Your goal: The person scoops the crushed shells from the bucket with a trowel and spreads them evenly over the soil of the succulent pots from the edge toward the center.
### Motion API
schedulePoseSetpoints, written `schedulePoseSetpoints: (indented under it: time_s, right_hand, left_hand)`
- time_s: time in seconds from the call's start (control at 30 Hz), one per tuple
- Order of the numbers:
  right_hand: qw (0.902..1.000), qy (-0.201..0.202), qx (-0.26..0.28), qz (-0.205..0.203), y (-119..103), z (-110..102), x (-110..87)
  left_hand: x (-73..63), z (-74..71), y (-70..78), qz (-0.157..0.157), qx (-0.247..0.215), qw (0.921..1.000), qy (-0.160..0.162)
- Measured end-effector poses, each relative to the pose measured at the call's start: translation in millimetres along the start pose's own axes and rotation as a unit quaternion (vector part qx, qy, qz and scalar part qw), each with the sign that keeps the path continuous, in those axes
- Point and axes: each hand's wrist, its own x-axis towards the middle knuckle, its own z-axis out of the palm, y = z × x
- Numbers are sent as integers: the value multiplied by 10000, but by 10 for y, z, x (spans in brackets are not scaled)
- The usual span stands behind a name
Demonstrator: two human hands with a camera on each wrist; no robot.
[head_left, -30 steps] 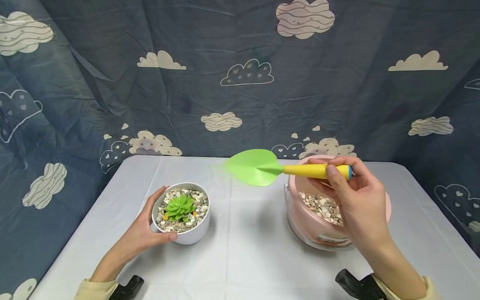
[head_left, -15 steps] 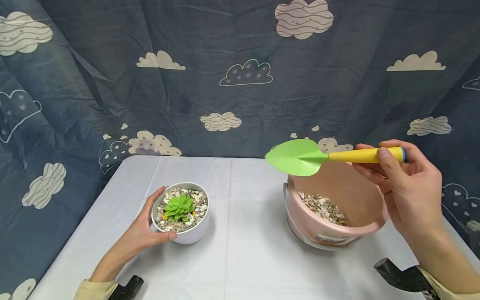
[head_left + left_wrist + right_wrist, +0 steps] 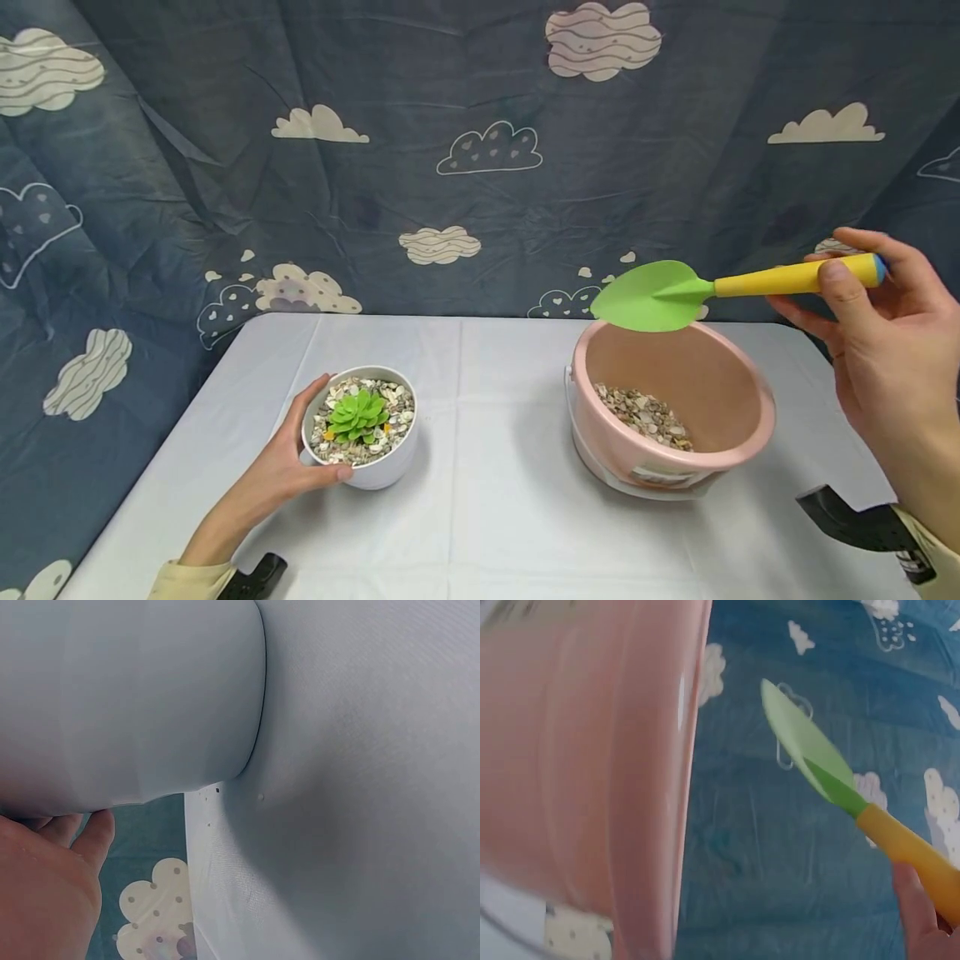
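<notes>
A white pot stands on the table at the left, filled with small stone chips around a green succulent. My left hand grips its near-left side, thumb in front and fingers round the back. In the left wrist view the pot's wall fills the upper left, the fingers below it. My right hand holds a trowel by its yellow handle, the green blade pointing left, above the back rim of a pink bucket. Stone chips lie in the bucket's bottom.
A white cloth covers the table. Behind it hangs a dark blue curtain with cloud prints. The bucket's handle hangs down against its left side.
My right hand has moved right and up with the trowel, from left of the bucket to over its back rim, uncovering the bucket. My left hand and the pot have stayed put.
</notes>
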Motion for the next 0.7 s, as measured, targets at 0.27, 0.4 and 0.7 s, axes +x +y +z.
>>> schedulePoseSetpoints:
  time_s: [0.27,0.4,0.7]
  right_hand:
    - [9986,-110,-411,-301,42,-80,76]
    - [9971,-103,-706,-266,107,-89,74]
    - [9618,-854,-2559,-465,286,-94,73]
  left_hand:
    - [7,9,-5,-60,42,10000,-42]
    - [7,10,6,-55,34,10000,-36]
    - [1,12,-2,-55,-28,10000,-6]
